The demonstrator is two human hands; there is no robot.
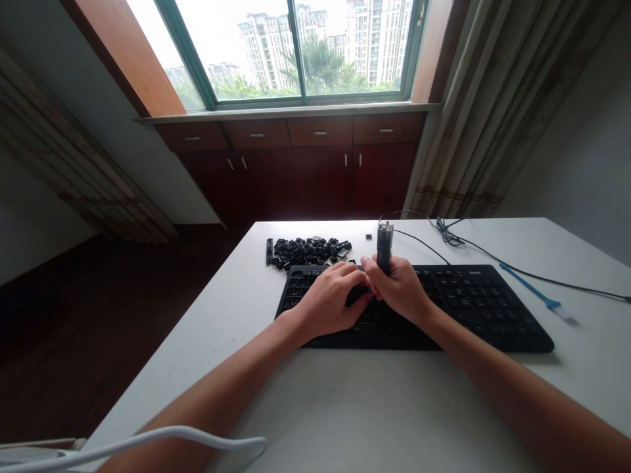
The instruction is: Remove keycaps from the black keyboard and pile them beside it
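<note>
A black keyboard (pixel 473 302) lies across the white table (pixel 369 407). My right hand (pixel 401 289) is closed round a grey upright tool (pixel 385 244), held over the keyboard's left-middle keys. My left hand (pixel 330 299) rests on the keyboard beside it, fingers curled down onto the keys and touching the right hand; what its fingertips hold is hidden. A pile of loose black keycaps (pixel 308 251) lies on the table just behind the keyboard's left end.
A single keycap (pixel 368 236) sits apart near the pile. Black cables (pixel 448 235) trail to the right edge. A blue brush-like tool (pixel 535 294) lies right of the keyboard. A white cable (pixel 148 439) curves at the near left corner. Wooden cabinets (pixel 305 164) and a window stand beyond.
</note>
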